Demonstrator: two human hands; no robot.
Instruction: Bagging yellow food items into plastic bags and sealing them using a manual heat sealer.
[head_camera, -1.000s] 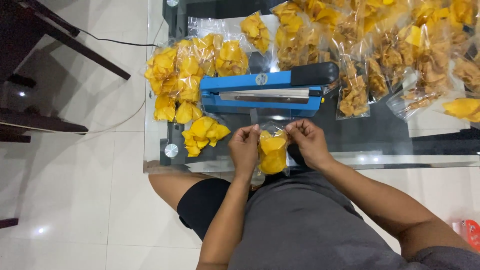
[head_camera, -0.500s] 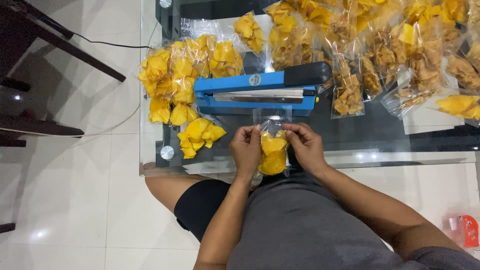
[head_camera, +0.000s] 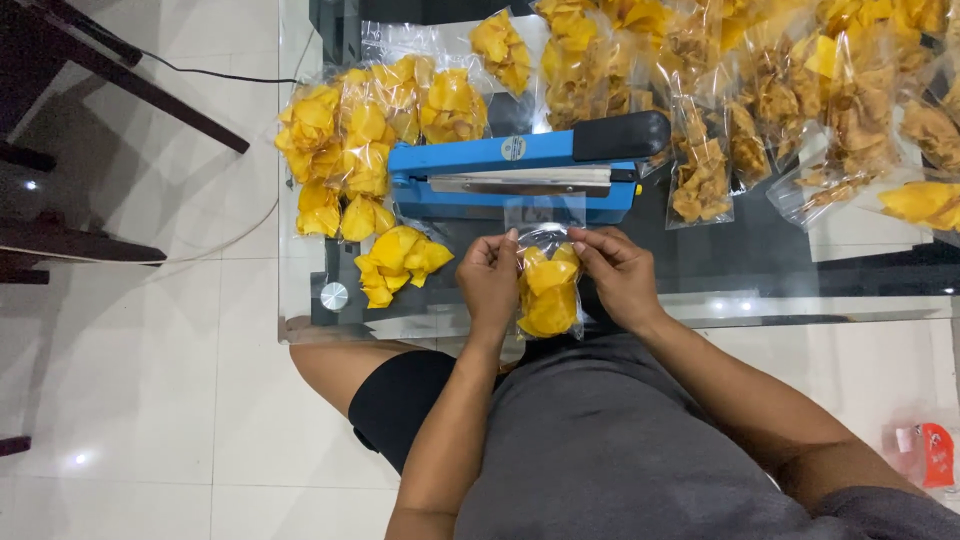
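Two hands pinch one bag: my left hand and right hand each grip a side of the clear bag of yellow chips, held upright between them over the near edge of the desk. I judge I'm flattening its open mouth; next it needs sliding straight into the sealer just beyond my fingers. One blue sealer, one loose heap beside my left hand, about ten filled bags beyond it, more to the right.
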